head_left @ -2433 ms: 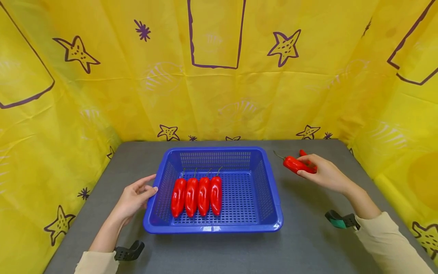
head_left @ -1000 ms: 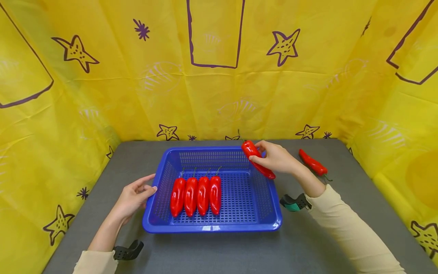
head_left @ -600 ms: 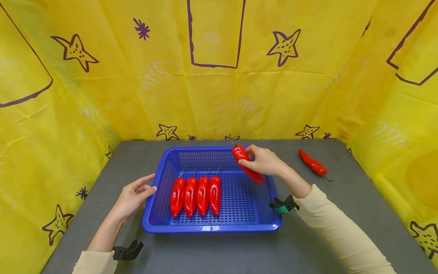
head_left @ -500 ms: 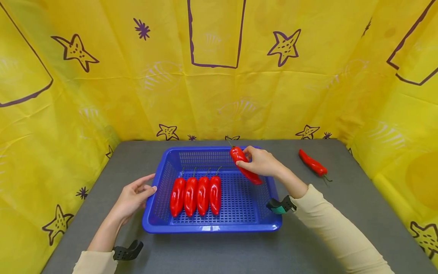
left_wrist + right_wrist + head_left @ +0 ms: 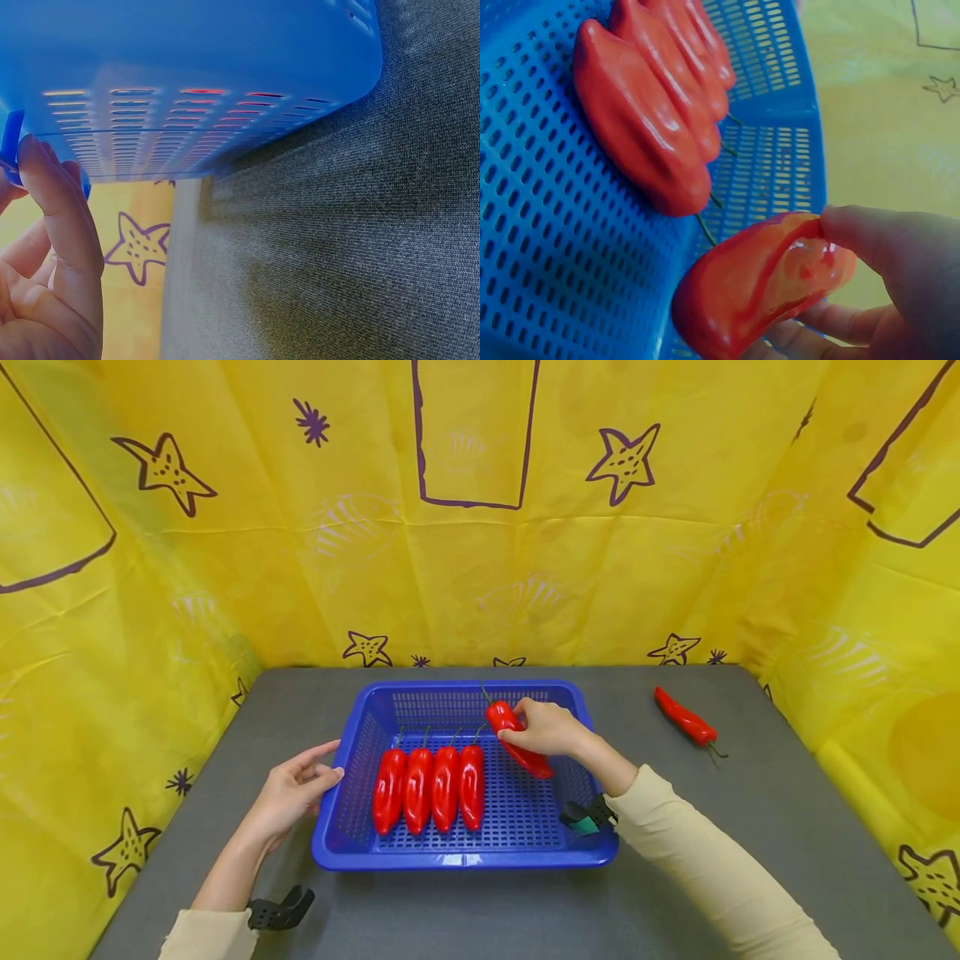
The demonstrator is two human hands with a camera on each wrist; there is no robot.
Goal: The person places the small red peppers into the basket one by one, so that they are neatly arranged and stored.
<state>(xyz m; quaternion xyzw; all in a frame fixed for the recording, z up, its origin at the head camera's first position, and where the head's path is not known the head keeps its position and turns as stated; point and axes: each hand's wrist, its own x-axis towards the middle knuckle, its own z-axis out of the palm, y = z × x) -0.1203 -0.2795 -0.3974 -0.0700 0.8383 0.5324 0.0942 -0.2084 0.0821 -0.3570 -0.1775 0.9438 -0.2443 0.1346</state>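
A blue plastic basket [image 5: 465, 861] with perforated walls stands mid-table. My left hand [image 5: 298, 787] pinches its left rim; in the left wrist view the fingers [image 5: 64, 202] curl at the rim. Inside, on the left and middle of the floor, several red peppers [image 5: 418, 793] lie side by side, green stems toward the far wall. My right hand [image 5: 553, 728] holds another red pepper [image 5: 529, 760] tilted inside the basket, to the right of that row. In the right wrist view, thumb and fingers grip this pepper [image 5: 727, 292] by its tip half, apart from the row.
One more red pepper [image 5: 686, 717] lies on the grey table [image 5: 712, 827] right of the basket, its stem pointing toward the near right. Yellow patterned cloth [image 5: 465, 585] hangs behind and along both sides. Each wrist wears a dark strap [image 5: 283, 910].
My right hand has carried a pepper from the right side of the table leftward over the rim, then lower into the basket. My left hand has kept its grip on the rim.
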